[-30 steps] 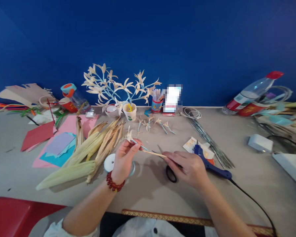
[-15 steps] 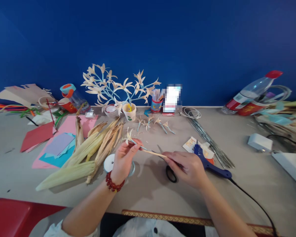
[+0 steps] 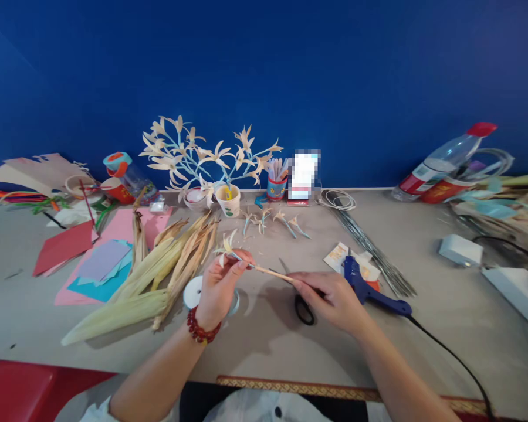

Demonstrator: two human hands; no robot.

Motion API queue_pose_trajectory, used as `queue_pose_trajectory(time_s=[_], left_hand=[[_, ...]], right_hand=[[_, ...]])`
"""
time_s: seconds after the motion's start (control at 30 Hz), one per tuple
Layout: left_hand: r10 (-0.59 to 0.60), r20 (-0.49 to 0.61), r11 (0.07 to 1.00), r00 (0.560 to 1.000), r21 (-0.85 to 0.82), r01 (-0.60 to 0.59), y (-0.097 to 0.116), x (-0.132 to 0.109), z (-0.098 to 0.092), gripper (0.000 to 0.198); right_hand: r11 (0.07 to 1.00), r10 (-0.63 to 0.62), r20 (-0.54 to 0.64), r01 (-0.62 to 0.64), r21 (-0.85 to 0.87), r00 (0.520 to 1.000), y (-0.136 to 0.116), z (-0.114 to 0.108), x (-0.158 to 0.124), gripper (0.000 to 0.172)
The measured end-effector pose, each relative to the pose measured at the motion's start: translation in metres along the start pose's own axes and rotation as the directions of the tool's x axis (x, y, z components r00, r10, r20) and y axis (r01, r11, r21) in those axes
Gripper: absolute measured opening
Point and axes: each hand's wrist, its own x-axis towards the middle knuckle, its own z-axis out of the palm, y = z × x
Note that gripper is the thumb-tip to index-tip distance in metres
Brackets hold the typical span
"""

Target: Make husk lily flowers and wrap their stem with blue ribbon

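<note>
My left hand (image 3: 222, 287) pinches the bluish stem of a small pale husk flower (image 3: 229, 253), its petals pointing up and left above the fingers. A narrow tan strip (image 3: 270, 272) stretches from that stem to my right hand (image 3: 325, 296), whose closed fingers grip its other end. Whether the strip is flat or a stick I cannot tell. Under the right hand lies a pair of scissors (image 3: 305, 310), partly hidden. A white tape roll (image 3: 193, 291) sits behind my left wrist. Several small finished flowers (image 3: 264, 221) lie beyond the hands.
Corn husks (image 3: 127, 299) and coloured paper (image 3: 99, 262) spread on the left. At the back, a paper cup (image 3: 229, 202) holds branches of husk flowers (image 3: 220, 155). A blue glue gun (image 3: 374, 293) with a trailing cord, wires (image 3: 374, 252) and a plastic bottle (image 3: 444, 161) are on the right.
The view has shifted slightly. Both hands keep their grip, and the flower's petals have turned a little further to the left.
</note>
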Motion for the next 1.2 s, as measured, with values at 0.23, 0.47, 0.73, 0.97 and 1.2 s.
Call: queue_pose_trajectory(time_s=[0.23, 0.47, 0.73, 0.97, 1.2], left_hand=[[0.015, -0.036, 1.0, 0.999, -0.017, -0.016, -0.002, 0.001, 0.001, 0.002], [0.013, -0.086, 0.999, 0.996, -0.03, -0.015, -0.003, 0.001, 0.003, 0.007], [0.008, -0.094, 0.998, 0.996, -0.054, -0.014, -0.001, 0.003, 0.006, 0.007], [0.012, -0.04, 0.997, 0.999, -0.08, -0.015, 0.001, 0.003, 0.004, 0.005], [0.02, -0.044, 0.999, 0.999, -0.038, -0.022, 0.002, 0.002, 0.004, 0.003]], right_hand=[[0.998, 0.061, 0.049, -0.062, 0.012, 0.997, 0.0, 0.004, 0.001, 0.041], [0.994, 0.075, 0.096, -0.082, 0.074, 0.993, 0.0, 0.007, 0.002, 0.046], [0.949, 0.122, 0.201, -0.174, 0.262, 0.972, 0.006, 0.011, 0.0, 0.05], [0.854, 0.191, 0.3, -0.309, 0.419, 0.935, 0.006, 0.012, -0.001, 0.056], [0.681, 0.278, 0.45, -0.505, 0.531, 0.849, 0.004, 0.012, -0.003, 0.053]])
